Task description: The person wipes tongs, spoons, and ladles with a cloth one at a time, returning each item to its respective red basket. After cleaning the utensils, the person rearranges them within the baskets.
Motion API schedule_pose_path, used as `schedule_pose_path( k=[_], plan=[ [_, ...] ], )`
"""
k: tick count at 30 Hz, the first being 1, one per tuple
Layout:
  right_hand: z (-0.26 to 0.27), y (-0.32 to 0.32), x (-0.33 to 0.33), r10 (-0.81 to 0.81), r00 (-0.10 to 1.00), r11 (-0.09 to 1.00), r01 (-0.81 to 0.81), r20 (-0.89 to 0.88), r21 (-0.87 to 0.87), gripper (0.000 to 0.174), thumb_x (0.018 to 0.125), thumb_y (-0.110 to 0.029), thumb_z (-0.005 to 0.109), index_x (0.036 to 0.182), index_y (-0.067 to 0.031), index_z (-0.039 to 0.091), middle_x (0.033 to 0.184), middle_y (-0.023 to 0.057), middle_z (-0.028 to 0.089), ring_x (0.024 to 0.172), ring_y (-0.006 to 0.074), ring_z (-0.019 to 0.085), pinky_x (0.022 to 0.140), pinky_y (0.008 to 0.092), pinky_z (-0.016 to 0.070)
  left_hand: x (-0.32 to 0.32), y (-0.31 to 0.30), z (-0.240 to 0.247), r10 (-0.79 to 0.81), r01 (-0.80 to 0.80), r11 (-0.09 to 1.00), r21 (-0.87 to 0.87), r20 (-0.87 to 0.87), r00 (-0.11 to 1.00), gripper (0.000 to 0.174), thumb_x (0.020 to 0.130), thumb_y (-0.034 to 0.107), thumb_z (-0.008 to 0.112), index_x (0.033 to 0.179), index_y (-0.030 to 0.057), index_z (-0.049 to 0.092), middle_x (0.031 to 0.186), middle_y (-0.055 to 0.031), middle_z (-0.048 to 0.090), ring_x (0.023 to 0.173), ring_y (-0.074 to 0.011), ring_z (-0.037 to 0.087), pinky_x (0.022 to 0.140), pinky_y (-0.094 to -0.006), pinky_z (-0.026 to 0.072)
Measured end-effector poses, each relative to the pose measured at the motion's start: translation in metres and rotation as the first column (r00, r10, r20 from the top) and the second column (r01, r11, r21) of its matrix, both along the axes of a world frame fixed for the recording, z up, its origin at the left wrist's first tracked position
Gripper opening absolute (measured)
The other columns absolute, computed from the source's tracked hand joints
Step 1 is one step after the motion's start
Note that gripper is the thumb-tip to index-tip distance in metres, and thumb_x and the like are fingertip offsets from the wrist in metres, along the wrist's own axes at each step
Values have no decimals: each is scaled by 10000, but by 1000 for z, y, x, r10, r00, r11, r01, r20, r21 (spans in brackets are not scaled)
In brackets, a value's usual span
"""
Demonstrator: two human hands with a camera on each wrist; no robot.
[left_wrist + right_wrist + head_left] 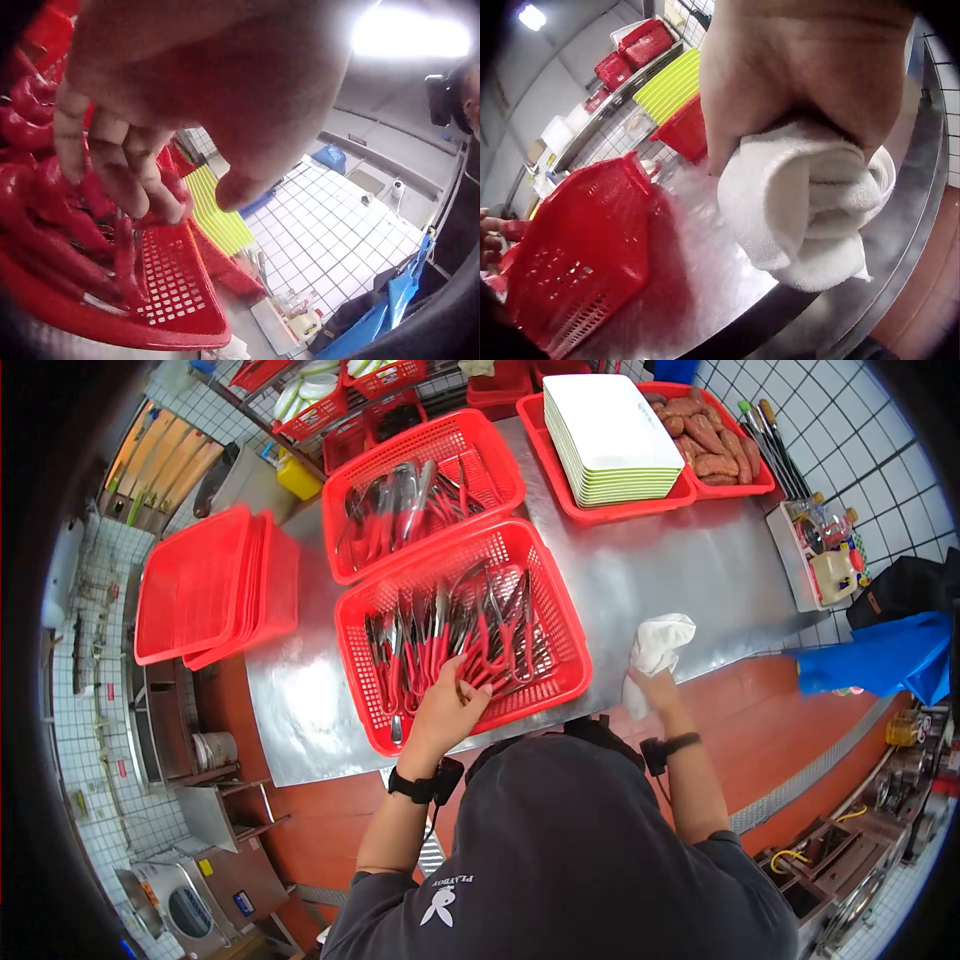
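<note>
My left hand (450, 705) reaches over the near edge of the front red basket (375, 725), fingers loosely bent and thumb apart, right at the red handles. In that basket lie several red-handled metal utensils (435, 630), scissors (500, 650) with loop handles among them. The left wrist view shows the fingertips (131, 199) close against the thick red handles (56, 217). To the right, at the table's front edge, my right hand (655, 690) grips a bunched white cloth (662, 643). The right wrist view shows the cloth (802, 202) folded, with the fingers hidden behind it.
Behind stands a second red basket (335, 550) of utensils. Stacked red baskets (195, 585) are at the left. White-green plates (615, 425) and a basket of sweet potatoes (705, 440) sit at the back right. A white bin (795, 560) of bottles stands by the tiled wall.
</note>
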State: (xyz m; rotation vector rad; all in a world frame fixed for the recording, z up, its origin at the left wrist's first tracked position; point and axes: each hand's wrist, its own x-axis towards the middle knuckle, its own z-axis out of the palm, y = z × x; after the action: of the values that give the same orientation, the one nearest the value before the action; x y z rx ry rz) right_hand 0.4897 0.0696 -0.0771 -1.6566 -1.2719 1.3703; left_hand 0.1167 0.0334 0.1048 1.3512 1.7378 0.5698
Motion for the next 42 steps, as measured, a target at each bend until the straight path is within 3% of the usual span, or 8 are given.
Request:
schedule_pose_path(
  k=[10,15,20,24,26,31,39,42],
  plan=[
    [-5,11,-5,54,956,958,-131,288,256,606,814,-137,702,1349,-4,450,1305,172,534,1225,309,510,1020,391,408,-13,70,7,-36,52,990,130,-117,993,277,892,203,653,1083,4,624,686,-66,590,635,-149,578,628,-302,473],
    [42,27,-10,-108,949,985,142,298,-94,567,776,-221,725,1265,2,545,1173,204,640,1093,385,602,933,414,472,-44,148,-13,-34,76,986,150,-263,964,297,880,214,640,1078,-7,626,747,-115,641,691,-189,618,668,-320,491],
    [4,34,8,-253,965,964,245,66,106,523,773,-206,699,1234,7,574,1115,165,671,1035,314,637,887,385,491,-100,245,-60,-5,128,953,275,-410,912,368,847,236,644,1114,-16,625,883,-192,681,844,-300,673,784,-377,521],
    [-8,52,19,-221,960,973,228,-172,20,495,770,-170,684,1219,17,589,1098,129,671,1012,233,629,884,353,484,-151,305,-108,-40,142,981,128,-589,807,476,788,277,654,1160,-16,606,1056,-243,665,1026,-386,631,892,-451,494],
    [9,62,16,-236,968,972,234,-89,-35,488,769,-160,684,1213,21,592,1097,128,670,1011,232,627,887,350,482,-171,323,-141,-85,97,995,-22,-696,713,500,790,289,652,1192,0,587,1087,-250,655,1072,-384,616,920,-466,486],
    [6,74,11,-254,960,966,257,-116,9,467,774,-142,683,1198,35,600,1096,124,669,1013,230,624,888,347,481,-172,330,-159,-156,29,983,-184,-728,667,703,748,359,767,1281,40,439,1284,-305,517,1135,-497,542,936,-518,477],
    [6,83,10,-244,960,969,235,-139,-78,465,797,-144,678,1222,24,596,1127,118,661,1050,228,611,920,343,466,-150,325,-144,-107,-46,980,-191,-711,695,589,819,339,684,1256,42,423,1240,-281,544,1098,-481,571,899,-542,482],
    [1,84,10,-242,961,970,240,-135,-31,470,797,-148,680,1230,15,594,1133,114,660,1049,229,612,921,345,467,-139,319,-132,42,-40,999,21,-770,636,600,824,324,662,1288,43,406,1230,-263,554,1076,-452,592,887,-529,492]
  ],
)
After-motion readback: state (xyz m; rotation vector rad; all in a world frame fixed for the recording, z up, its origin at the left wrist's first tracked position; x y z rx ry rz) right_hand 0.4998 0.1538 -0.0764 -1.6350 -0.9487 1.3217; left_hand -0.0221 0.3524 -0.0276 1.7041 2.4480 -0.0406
